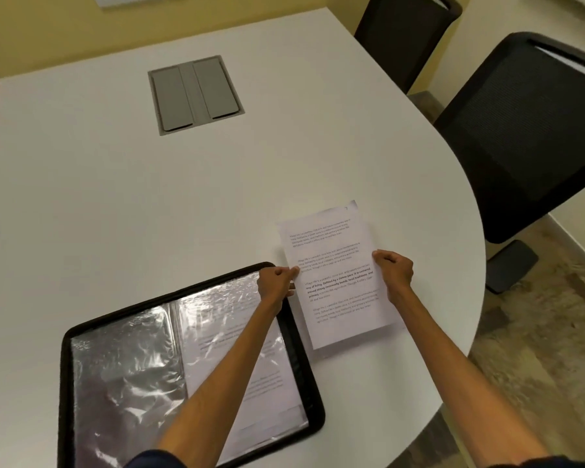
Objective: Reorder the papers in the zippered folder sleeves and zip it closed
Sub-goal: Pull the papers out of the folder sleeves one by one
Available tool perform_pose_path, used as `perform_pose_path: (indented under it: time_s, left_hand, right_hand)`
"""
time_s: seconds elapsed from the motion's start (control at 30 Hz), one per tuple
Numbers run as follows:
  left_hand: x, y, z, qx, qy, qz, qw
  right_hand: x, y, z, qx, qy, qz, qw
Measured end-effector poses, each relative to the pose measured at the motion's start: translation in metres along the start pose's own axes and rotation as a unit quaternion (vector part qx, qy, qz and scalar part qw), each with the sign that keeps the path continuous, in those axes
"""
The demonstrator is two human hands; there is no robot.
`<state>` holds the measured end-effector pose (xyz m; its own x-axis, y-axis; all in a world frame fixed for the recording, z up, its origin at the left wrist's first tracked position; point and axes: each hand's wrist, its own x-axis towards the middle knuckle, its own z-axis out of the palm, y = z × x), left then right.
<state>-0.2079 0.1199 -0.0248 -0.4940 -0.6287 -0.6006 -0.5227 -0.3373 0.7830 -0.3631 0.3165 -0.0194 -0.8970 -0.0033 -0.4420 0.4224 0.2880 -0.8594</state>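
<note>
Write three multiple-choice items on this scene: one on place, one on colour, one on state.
1. Where is the printed sheet relative to the folder? A to its left; B to its right; C inside a sleeve.
2. What colour is the folder's rim? A black; B red; C white.
3. The folder is: A zipped closed; B lying open; C standing upright.
Answers: B, the left hand and right hand hold it right of the folder. A, the rim is black. B, its clear sleeves face up.

black zippered folder [313, 393] lying open, printed paper [335, 285] just beside it
</note>
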Motion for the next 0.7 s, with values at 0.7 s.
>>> perform_pose_path:
  time_s: [0.7]
  left_hand:
    - [0.001, -0.032, 0.015, 0.2, 0.099, 0.06, 0.973]
  right_hand:
    - [0.015, 0.05, 0.001, -0.287, 0.055, -0.147, 0.945]
